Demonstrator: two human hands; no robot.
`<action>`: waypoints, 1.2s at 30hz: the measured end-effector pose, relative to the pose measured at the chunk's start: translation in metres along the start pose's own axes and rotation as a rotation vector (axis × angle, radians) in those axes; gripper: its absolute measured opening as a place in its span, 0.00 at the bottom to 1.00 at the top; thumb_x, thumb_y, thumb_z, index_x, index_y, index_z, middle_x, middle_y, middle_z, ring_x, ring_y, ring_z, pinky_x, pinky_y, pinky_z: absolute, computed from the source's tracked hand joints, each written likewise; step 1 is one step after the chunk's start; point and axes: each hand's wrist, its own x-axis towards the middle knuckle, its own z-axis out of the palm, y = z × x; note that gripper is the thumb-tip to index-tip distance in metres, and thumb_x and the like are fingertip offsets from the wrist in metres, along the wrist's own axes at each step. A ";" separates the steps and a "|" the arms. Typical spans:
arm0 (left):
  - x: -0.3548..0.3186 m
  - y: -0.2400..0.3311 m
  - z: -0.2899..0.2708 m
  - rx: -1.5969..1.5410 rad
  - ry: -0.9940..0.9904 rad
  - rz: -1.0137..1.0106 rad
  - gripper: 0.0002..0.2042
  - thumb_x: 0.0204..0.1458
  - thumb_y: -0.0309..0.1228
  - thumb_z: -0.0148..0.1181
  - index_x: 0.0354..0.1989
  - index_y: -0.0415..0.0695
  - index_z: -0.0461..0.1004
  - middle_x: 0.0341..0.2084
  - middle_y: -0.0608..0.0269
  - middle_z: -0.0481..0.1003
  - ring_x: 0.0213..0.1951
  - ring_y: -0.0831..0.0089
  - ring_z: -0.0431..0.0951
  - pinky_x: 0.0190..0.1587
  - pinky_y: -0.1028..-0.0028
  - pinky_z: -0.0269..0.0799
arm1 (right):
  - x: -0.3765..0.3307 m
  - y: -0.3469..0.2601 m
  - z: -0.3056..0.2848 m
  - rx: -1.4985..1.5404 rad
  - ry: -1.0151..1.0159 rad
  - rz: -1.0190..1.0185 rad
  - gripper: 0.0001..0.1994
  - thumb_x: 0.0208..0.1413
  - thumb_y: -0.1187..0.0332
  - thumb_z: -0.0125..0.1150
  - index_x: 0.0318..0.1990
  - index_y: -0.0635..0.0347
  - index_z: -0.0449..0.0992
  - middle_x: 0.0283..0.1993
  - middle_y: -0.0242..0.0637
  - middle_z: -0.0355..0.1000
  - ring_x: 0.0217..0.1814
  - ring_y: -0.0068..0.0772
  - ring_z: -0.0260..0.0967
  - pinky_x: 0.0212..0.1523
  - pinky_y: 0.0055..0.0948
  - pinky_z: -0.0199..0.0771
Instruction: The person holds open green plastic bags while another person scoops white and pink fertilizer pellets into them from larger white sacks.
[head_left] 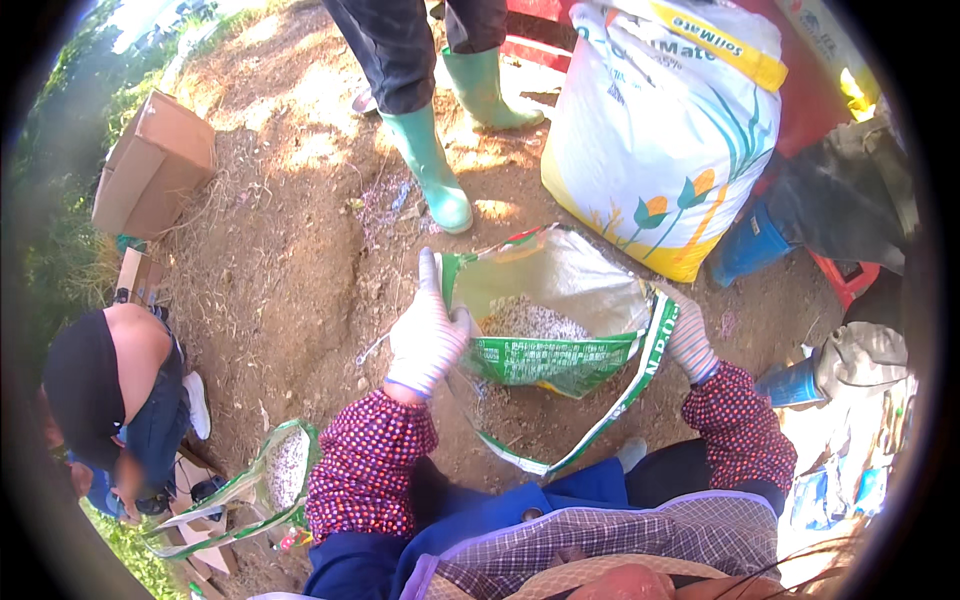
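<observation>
At frame centre, the green-and-white sack (560,340) of pale granules (530,320) hangs open between 2 gloved hands. The left hand (425,335) fingers clamp its left rim, the right hand (690,340) fingers its right rim; mouth faces up, long axis left-right.

Two gloved hands show, a left hand (425,335) at about nine o'clock of the centre and a right hand (688,340) at three o'clock, and both grip one open green bag of pale granules (555,335). There are two green rubber boots (432,165) at twelve o'clock, one large white sack (665,125) at one o'clock, and one cardboard box (152,165) at ten o'clock. A second, smaller open bag of granules (280,470) lies at seven o'clock beside one crouching person (120,395), making two open bags in all.
</observation>
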 end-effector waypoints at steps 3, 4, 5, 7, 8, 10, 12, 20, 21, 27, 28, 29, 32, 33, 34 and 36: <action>0.022 0.006 -0.018 0.288 0.062 0.110 0.49 0.45 0.38 0.62 0.74 0.48 0.38 0.51 0.43 0.73 0.43 0.50 0.80 0.46 0.60 0.76 | 0.007 -0.005 0.010 0.037 0.037 0.006 0.16 0.56 0.76 0.56 0.53 0.61 0.75 0.44 0.40 0.78 0.47 0.30 0.75 0.49 0.27 0.73; 0.026 0.008 -0.024 0.415 0.019 0.096 0.49 0.45 0.39 0.63 0.74 0.48 0.38 0.50 0.44 0.74 0.42 0.52 0.80 0.46 0.59 0.76 | 0.011 -0.009 0.015 0.055 0.045 -0.007 0.17 0.56 0.75 0.57 0.54 0.60 0.75 0.45 0.42 0.77 0.48 0.31 0.75 0.50 0.28 0.72; 0.031 0.004 -0.021 0.442 0.031 0.094 0.50 0.43 0.41 0.64 0.74 0.48 0.39 0.47 0.45 0.76 0.42 0.53 0.81 0.46 0.59 0.75 | 0.011 -0.011 0.018 -0.030 0.037 0.024 0.17 0.56 0.74 0.58 0.54 0.59 0.74 0.46 0.43 0.77 0.48 0.33 0.75 0.51 0.29 0.72; 0.042 0.010 -0.006 0.353 0.009 0.114 0.50 0.44 0.40 0.64 0.74 0.48 0.39 0.47 0.44 0.76 0.43 0.54 0.81 0.46 0.60 0.75 | 0.013 0.026 0.007 -0.060 0.080 0.047 0.18 0.56 0.69 0.60 0.55 0.57 0.74 0.47 0.46 0.76 0.49 0.36 0.74 0.51 0.31 0.72; 0.044 0.005 -0.004 0.311 -0.030 0.067 0.50 0.44 0.40 0.64 0.74 0.48 0.39 0.47 0.44 0.76 0.43 0.54 0.81 0.46 0.60 0.75 | 0.014 0.020 0.013 0.010 0.043 0.104 0.17 0.56 0.67 0.61 0.53 0.57 0.75 0.46 0.46 0.77 0.48 0.38 0.75 0.50 0.31 0.72; 0.053 -0.007 0.005 0.235 -0.084 0.035 0.52 0.43 0.40 0.65 0.74 0.49 0.37 0.45 0.42 0.76 0.43 0.51 0.80 0.44 0.58 0.75 | 0.013 0.017 0.014 -0.065 -0.035 0.144 0.16 0.57 0.70 0.60 0.53 0.58 0.76 0.42 0.37 0.77 0.42 0.28 0.73 0.42 0.30 0.75; 0.062 -0.027 0.015 -0.119 0.057 -0.009 0.50 0.44 0.38 0.62 0.74 0.47 0.36 0.47 0.39 0.76 0.44 0.47 0.80 0.47 0.58 0.74 | 0.006 -0.009 0.015 -0.176 -0.027 0.112 0.13 0.59 0.71 0.58 0.51 0.60 0.76 0.42 0.34 0.77 0.40 0.23 0.73 0.41 0.26 0.75; 0.084 -0.057 0.059 -1.223 0.074 -0.082 0.26 0.45 0.19 0.56 0.58 0.38 0.67 0.43 0.59 0.76 0.42 0.68 0.77 0.46 0.69 0.74 | 0.014 0.023 0.003 -0.005 0.036 0.054 0.09 0.58 0.78 0.52 0.43 0.64 0.78 0.38 0.31 0.77 0.38 0.19 0.72 0.42 0.25 0.74; 0.080 -0.052 0.058 -1.187 0.057 -0.108 0.24 0.46 0.19 0.56 0.56 0.39 0.69 0.43 0.60 0.77 0.42 0.68 0.77 0.46 0.70 0.74 | 0.012 0.019 0.000 -0.146 0.053 0.038 0.09 0.57 0.76 0.55 0.44 0.63 0.78 0.37 0.35 0.78 0.38 0.25 0.74 0.42 0.28 0.75; 0.068 -0.058 0.053 -1.042 0.060 -0.115 0.22 0.48 0.21 0.57 0.55 0.39 0.71 0.42 0.58 0.78 0.42 0.67 0.79 0.45 0.71 0.74 | 0.006 -0.018 -0.007 -0.482 0.040 0.099 0.13 0.54 0.59 0.56 0.43 0.55 0.78 0.41 0.52 0.76 0.46 0.55 0.73 0.46 0.45 0.71; 0.068 -0.064 0.048 -0.765 0.092 -0.050 0.22 0.48 0.25 0.58 0.56 0.41 0.71 0.43 0.54 0.79 0.43 0.63 0.80 0.46 0.68 0.74 | 0.008 -0.019 -0.005 -0.523 0.014 0.122 0.14 0.53 0.59 0.57 0.43 0.54 0.77 0.41 0.52 0.76 0.46 0.55 0.73 0.46 0.46 0.71; 0.068 -0.068 0.043 -0.488 0.119 0.012 0.23 0.48 0.29 0.59 0.56 0.43 0.71 0.43 0.50 0.79 0.45 0.59 0.80 0.47 0.65 0.74 | 0.010 -0.024 -0.005 -0.552 -0.053 0.151 0.15 0.53 0.57 0.57 0.44 0.55 0.77 0.41 0.52 0.76 0.46 0.55 0.73 0.46 0.46 0.71; 0.045 -0.033 0.008 0.092 0.013 0.113 0.26 0.48 0.37 0.59 0.58 0.49 0.70 0.44 0.45 0.78 0.47 0.52 0.78 0.50 0.60 0.73 | 0.008 -0.031 -0.012 -0.624 -0.115 0.184 0.15 0.52 0.59 0.61 0.42 0.58 0.78 0.39 0.52 0.76 0.44 0.56 0.74 0.45 0.42 0.73; 0.046 -0.037 0.006 0.128 -0.004 0.126 0.25 0.47 0.42 0.59 0.56 0.53 0.72 0.42 0.46 0.78 0.46 0.50 0.78 0.50 0.58 0.72 | 0.009 -0.035 -0.010 -0.635 -0.131 0.183 0.14 0.53 0.61 0.60 0.42 0.59 0.78 0.40 0.53 0.76 0.46 0.54 0.73 0.47 0.41 0.72; 0.044 -0.034 0.001 0.125 0.006 0.130 0.25 0.47 0.42 0.59 0.56 0.53 0.72 0.42 0.46 0.78 0.46 0.50 0.78 0.50 0.58 0.72 | 0.009 -0.033 -0.007 -0.637 -0.125 0.174 0.14 0.53 0.61 0.60 0.42 0.59 0.78 0.40 0.53 0.76 0.46 0.54 0.73 0.47 0.41 0.72; 0.037 -0.021 -0.007 0.222 -0.084 0.113 0.22 0.47 0.42 0.59 0.53 0.52 0.76 0.41 0.48 0.79 0.46 0.52 0.79 0.49 0.59 0.73 | 0.006 -0.019 -0.005 -0.442 -0.071 0.089 0.13 0.53 0.62 0.60 0.42 0.59 0.77 0.40 0.52 0.76 0.46 0.53 0.74 0.47 0.41 0.72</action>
